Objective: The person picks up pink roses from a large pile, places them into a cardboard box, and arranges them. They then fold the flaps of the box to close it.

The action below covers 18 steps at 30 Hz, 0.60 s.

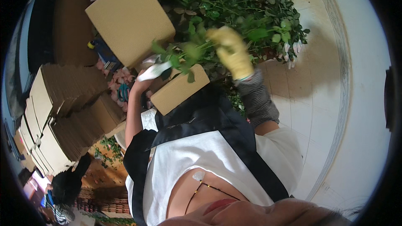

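Observation:
My right hand (230,51) wears a yellow glove with a grey sleeve above it. It is blurred and appears to grip the leafy stem of a rose (198,49). My left hand (145,80), bare, is at the other end of that stem, by a bud in a white sleeve (155,70). The bud and leaves partly hide its fingers. Just below the stem is a small corrugated cardboard piece (180,89), against my black apron (201,119). A larger corrugated cardboard sheet (130,22) stands beyond my left hand.
A thick heap of leafy rose stems (232,6) fills the far side, with white-sleeved buds (292,51) at its right. Cardboard stacks (72,110) rise on the left. Teal-handled scissors (123,92) lie on pink petals (119,77). Another person (58,207) is at lower left.

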{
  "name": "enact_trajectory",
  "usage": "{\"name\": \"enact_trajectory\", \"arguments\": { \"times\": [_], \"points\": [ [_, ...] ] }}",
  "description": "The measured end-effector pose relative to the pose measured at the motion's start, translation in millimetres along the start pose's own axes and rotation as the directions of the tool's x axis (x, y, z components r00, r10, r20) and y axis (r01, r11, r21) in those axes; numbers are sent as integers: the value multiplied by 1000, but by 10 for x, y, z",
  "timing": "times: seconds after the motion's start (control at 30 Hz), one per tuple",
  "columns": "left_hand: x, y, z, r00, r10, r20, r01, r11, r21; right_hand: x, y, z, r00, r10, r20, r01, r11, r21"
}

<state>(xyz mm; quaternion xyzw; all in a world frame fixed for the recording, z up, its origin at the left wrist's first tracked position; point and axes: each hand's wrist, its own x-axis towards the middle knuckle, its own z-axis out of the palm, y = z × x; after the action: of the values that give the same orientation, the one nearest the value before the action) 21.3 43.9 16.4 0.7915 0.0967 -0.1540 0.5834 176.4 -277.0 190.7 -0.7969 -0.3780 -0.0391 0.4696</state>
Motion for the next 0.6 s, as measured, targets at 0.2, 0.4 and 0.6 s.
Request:
{"name": "enact_trajectory", "arguments": {
  "times": [0.2,0.4,0.6],
  "points": [
    [-128,-33,-3,996,-81,29,80,996,34,12,269,-226,976,-212,49,205,826,-525],
    [-41,-76,-14,999,-29,15,29,1000,-6,46,637,-1317,932,-295,-209,37,652,-757],
    [-66,9,-80,995,-58,85,66,993,-98,25,-49,-378,947,-256,195,278,956,-91]
  ]
}}
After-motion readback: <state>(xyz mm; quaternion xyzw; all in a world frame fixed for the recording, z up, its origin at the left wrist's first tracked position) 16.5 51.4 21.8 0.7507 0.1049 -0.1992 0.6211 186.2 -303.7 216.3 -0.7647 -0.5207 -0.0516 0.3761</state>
